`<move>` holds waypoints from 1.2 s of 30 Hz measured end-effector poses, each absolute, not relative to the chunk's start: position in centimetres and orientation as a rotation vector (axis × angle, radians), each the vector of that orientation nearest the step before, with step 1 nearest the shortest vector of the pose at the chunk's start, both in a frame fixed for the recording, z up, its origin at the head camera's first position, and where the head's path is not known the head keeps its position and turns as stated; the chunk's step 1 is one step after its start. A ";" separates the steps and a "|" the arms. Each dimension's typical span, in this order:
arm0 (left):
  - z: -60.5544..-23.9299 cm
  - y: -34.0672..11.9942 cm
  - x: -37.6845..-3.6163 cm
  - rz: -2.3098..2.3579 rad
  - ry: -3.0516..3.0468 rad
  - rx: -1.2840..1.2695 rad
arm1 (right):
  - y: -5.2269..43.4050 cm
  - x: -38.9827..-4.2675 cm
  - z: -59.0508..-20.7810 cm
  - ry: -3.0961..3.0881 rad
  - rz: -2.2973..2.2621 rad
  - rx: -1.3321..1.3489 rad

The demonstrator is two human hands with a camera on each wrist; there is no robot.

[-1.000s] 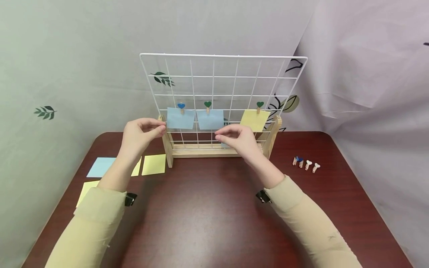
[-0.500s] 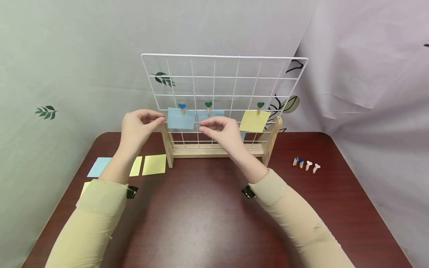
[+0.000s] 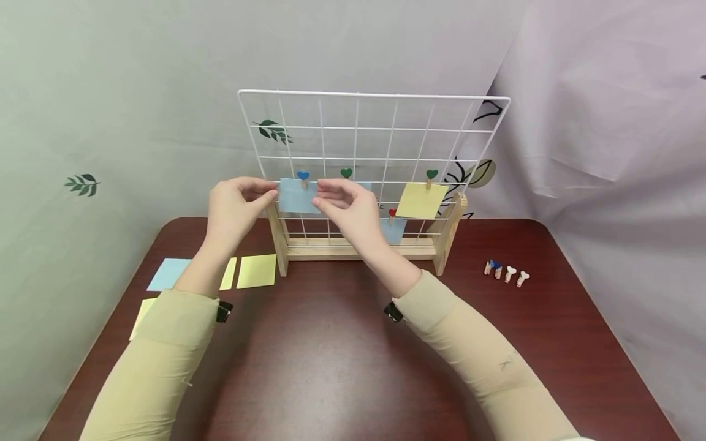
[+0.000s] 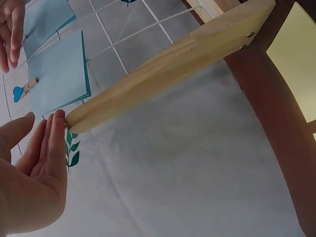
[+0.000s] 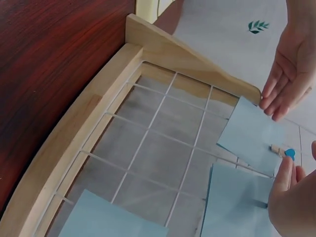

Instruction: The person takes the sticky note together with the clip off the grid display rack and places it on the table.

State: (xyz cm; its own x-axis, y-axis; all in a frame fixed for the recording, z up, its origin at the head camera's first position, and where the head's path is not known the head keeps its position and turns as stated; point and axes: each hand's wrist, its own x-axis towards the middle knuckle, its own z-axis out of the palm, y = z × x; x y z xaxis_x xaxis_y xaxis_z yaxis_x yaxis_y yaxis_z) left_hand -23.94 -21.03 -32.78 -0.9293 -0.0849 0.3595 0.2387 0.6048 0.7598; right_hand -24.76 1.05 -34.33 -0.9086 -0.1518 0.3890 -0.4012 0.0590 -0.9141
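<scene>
A blue sticky note (image 3: 296,199), held by a blue heart clothespin (image 3: 303,176), hangs on the white wire grid (image 3: 375,96). My left hand (image 3: 234,208) is at its left edge; in the left wrist view, thumb and straight fingers stand apart near the note's corner. At its right edge is my right hand (image 3: 355,214), fingers extended, partly covering a second blue note (image 3: 364,185) under a green heart clothespin (image 3: 346,173). A yellow note (image 3: 421,201) hangs by another green clothespin (image 3: 432,174). Lower down, a red heart clothespin (image 3: 392,212) holds another blue note (image 3: 393,233).
The grid stands in a wooden base (image 3: 364,252) on a dark red table (image 3: 325,355). Loose yellow notes (image 3: 256,271) and a blue note (image 3: 168,274) lie at the left, partly behind my left arm. Several spare clothespins (image 3: 510,274) lie at the right. A patterned cloth hangs behind.
My right hand has moved left across the grid, from the second blue note to the first one's right edge, uncovering the red clothespin. My left hand has risen slightly beside the first note.
</scene>
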 end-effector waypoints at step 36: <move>-33.3 -19.5 -24.4 -1.146 -2.422 -0.066 | -1.3 -25.7 -31.9 -2.391 1.504 0.561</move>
State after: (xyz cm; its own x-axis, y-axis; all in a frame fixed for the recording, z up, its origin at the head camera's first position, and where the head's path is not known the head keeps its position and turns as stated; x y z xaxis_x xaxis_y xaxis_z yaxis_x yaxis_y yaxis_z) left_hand -24.42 -19.50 -33.27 -0.8944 -0.1477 0.4221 0.2326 0.6525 0.7212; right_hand -25.70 -1.35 -31.94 -0.8912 -0.1827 0.4151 -0.4533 0.3894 -0.8018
